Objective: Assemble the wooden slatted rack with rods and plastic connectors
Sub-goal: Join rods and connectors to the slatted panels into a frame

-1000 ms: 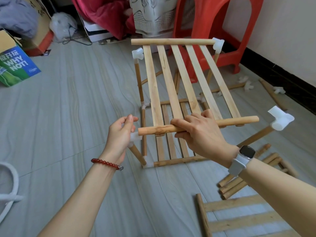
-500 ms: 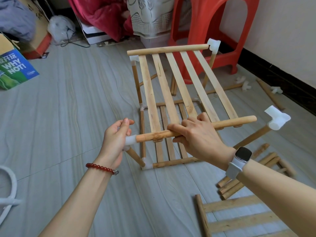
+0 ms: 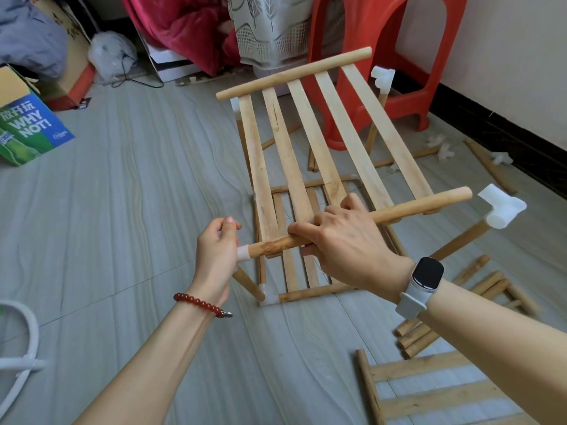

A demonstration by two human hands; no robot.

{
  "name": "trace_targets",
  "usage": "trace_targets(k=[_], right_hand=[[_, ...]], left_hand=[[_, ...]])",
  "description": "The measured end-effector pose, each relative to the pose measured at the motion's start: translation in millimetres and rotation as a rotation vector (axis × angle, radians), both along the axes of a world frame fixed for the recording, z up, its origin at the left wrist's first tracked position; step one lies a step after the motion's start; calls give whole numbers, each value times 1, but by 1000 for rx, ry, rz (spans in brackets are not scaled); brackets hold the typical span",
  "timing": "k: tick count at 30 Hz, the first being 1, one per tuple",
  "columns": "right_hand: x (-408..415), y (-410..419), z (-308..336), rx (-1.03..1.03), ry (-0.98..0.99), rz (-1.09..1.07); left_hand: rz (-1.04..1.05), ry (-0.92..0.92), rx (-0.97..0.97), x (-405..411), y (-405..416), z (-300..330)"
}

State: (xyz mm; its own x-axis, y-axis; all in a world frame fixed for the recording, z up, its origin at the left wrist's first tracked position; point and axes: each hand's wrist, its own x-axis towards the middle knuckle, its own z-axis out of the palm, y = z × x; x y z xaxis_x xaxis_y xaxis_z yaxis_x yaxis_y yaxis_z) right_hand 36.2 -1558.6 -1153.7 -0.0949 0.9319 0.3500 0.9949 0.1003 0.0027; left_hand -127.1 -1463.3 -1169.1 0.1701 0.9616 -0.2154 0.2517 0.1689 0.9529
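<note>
In the middle of the frame a pale wooden rack (image 3: 322, 167) stands half built on the grey floor (image 3: 138, 194), its top panel of five flat slats tilted between two round rods. The right hand (image 3: 343, 240) grasps the near rod (image 3: 414, 207). The left hand (image 3: 216, 253) clasps a white plastic connector (image 3: 243, 252) at that rod's left end

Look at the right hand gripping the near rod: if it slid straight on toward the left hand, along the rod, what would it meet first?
Probably the white connector that the left hand grips: the near rod ends there, just beyond the right hand. Bare rod lies between.
</note>
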Motion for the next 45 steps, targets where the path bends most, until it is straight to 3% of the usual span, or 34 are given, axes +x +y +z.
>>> trace_targets(k=[3,5,8,12,16,19,23,25,27,30,33,35,45], right_hand=[[-4,-4,-7,-8,-2,-5],[-3,-7,-10,-7,3,-26],[4,-11,-9,-1,0,-15],[13,-16,-11,5,-18,-17],[22,-25,-5,-79,41,11],[47,-41,13,-108,207,60],[113,-70,30,232,368,-260],[148,-86,32,271,451,-507],[172,-104,31,128,680,-666],[182,-112,28,-75,1203,-626],[183,-105,20,-72,1368,-568],[181,-97,13,-16,1464,-566],[169,-99,1,117,1220,-657]], left_hand=[[-98,70,19,-7,2,4],[-198,221,91,-6,4,8],[-282,497,339,1,3,15],[-286,734,661,8,-4,23],[-302,647,755,19,-6,33],[-358,519,749,40,-14,43],[-469,393,845,76,-33,50],[-628,371,917,101,-48,51],[-804,404,999,130,-66,50],[-943,595,1092,169,-87,45],[-1065,848,1073,198,-92,38],[-1142,921,1053,207,-92,35],[-1203,816,961,209,-95,32]])
